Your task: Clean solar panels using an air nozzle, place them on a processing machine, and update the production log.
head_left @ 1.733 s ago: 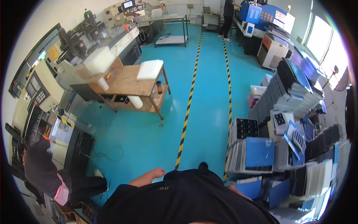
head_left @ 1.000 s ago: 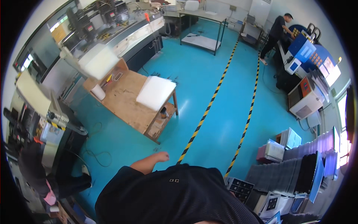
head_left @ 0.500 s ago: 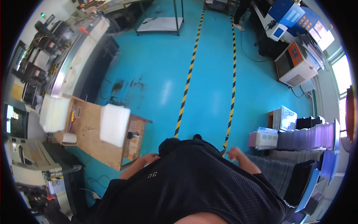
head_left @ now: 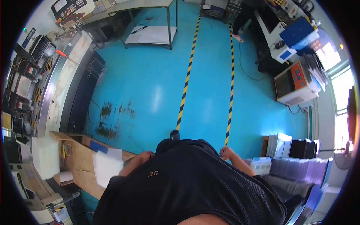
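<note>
My left hand (head_left: 147,155) hangs beside the dark shirt (head_left: 187,176), close to its left side. The shirt hides part of its fingers. My right hand (head_left: 225,153) is low at the shirt's other side, its fingers small and loosely bent, and nothing plainly shows in it. Neither hand touches the furniture. Nearest to the left hand is a wooden table (head_left: 80,159) bearing a stack of white sheets (head_left: 107,168). One dark shoe (head_left: 174,135) shows ahead of the shirt, by a striped floor line.
Two yellow-black floor lines (head_left: 186,82) run ahead over blue floor. Machines and a long bench (head_left: 56,93) flank the left; a metal table (head_left: 150,35) stands farther on. At right are racked panels (head_left: 300,168) and an orange-fronted unit (head_left: 294,82). Another person (head_left: 240,26) stands far ahead.
My view has shifted forward: the wooden table and racked panels sit lower and nearer beside me. My right hand has swung inward toward the shirt. A shoe has come forward on the left.
</note>
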`<state>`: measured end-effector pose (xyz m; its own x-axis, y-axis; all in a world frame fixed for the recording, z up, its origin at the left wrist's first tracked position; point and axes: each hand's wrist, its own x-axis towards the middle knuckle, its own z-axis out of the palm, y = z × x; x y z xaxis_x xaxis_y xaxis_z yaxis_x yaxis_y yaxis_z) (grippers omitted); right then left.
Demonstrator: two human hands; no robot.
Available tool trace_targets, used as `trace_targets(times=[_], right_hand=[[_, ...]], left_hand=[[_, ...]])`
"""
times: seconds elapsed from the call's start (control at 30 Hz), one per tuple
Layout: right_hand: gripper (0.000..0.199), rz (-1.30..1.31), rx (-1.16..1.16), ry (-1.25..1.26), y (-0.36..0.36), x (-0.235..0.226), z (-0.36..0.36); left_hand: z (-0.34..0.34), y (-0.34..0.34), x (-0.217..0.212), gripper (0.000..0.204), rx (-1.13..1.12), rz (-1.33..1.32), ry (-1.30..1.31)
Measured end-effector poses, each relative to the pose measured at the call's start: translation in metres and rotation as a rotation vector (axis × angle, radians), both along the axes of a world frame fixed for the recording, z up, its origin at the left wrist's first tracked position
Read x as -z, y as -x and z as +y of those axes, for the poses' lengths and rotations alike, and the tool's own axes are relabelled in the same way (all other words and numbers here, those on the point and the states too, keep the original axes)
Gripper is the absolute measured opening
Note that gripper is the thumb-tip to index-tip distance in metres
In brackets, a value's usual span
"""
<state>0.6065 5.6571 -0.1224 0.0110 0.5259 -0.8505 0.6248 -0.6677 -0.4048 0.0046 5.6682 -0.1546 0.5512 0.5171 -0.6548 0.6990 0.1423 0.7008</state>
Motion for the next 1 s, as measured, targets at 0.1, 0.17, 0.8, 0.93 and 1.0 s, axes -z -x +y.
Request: trace_targets(times=[0.1,0.17,0.8,0.93,1.0], right_hand=[[0.015,-0.131,-1.103,-0.416,-0.033,0.036,0.016],[0.014,-0.053,-1.170,-0.401,-0.067,0.041,0.008],[0.019,0.087,0.068,-0.055,-0.020,-0.053,0.758],[0.020,0.067,0.059,-0.011,0.024,-0.057,0.833],[0.015,-0.095,-1.270,-0.583,0.001,0.012,0.851]], left_hand=[[0.138,-0.005,-0.036,0.037,-0.279,0.224,0.235],[0.202,0.002,-0.061,0.043,-0.546,0.104,0.194],[0.517,-0.091,-0.053,0.050,-0.837,-0.157,0.624],[0.597,-0.064,-0.027,0.049,-0.697,-0.011,0.473],[0.628,-0.029,0.002,0.046,-0.656,-0.040,0.395]])
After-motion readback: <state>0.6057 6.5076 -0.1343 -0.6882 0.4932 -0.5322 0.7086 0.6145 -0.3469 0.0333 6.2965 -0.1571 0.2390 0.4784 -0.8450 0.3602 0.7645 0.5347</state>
